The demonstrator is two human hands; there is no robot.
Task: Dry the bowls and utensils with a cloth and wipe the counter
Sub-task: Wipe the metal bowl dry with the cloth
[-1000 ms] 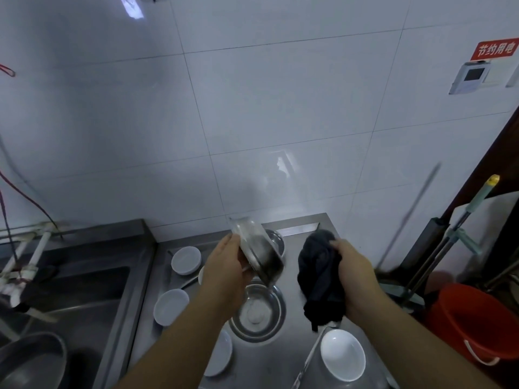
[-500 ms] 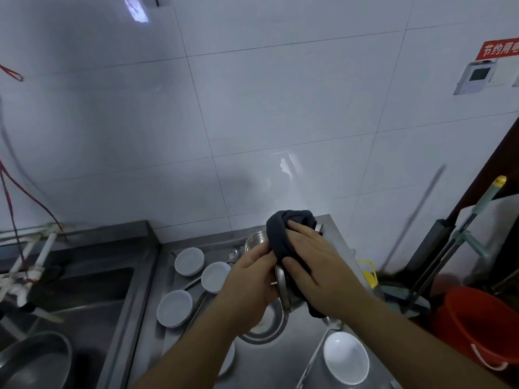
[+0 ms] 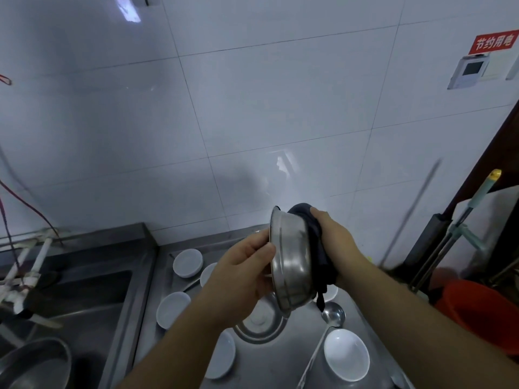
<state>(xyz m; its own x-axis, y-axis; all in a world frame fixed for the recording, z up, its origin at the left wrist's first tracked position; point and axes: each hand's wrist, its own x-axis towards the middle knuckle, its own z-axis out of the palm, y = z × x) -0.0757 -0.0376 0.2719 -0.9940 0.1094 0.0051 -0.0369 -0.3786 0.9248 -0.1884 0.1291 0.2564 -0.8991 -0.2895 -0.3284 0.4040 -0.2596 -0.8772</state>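
steel bowl (image 3: 292, 262) held on edge above the steel counter (image 3: 362, 310). left hand (image 3: 241, 279) grips its rim, thumb over the lip. right hand (image 3: 335, 242) presses a dark cloth (image 3: 317, 248) against the bowl's underside, fingers curled into the fabric. judgement: bowl is light, rigid, likely slick if wet; rim pinch is the safest hold. white porcelain bowls (image 3: 346, 353) and a ladle (image 3: 332, 315) wait below; the porcelain is chippable.

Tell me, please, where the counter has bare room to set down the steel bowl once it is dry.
Bare steel shows on the counter between the ladle and the near-left white bowl, and along the back edge. The left side is crowded with white bowls.
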